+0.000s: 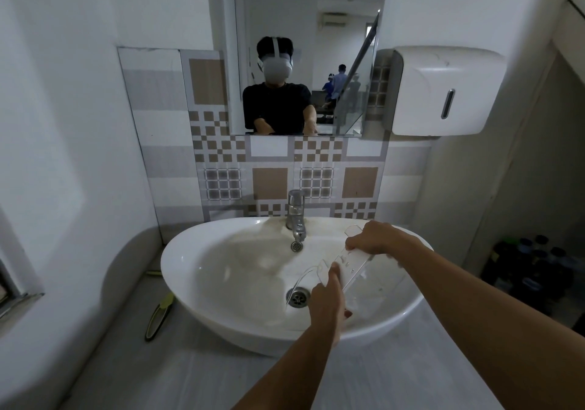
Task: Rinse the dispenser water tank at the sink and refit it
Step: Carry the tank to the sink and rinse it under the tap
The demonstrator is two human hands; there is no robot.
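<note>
A clear plastic water tank (357,264) hangs tilted over the right half of the white oval sink (202,283). My left hand (327,302) grips the tank's near end, just right of the drain (297,297). My right hand (375,238) holds its far upper end near the sink's back right rim. The chrome tap (296,216) stands at the back middle of the basin, left of the tank, and no water stream shows from it. The tank's see-through walls make its lower outline hard to trace.
A mirror (310,48) above the patterned tiles reflects a person in a headset. A white paper dispenser (443,89) hangs on the right wall. A yellow-green brush (160,314) lies on the grey counter left of the sink. Dark bottles (535,267) stand low right.
</note>
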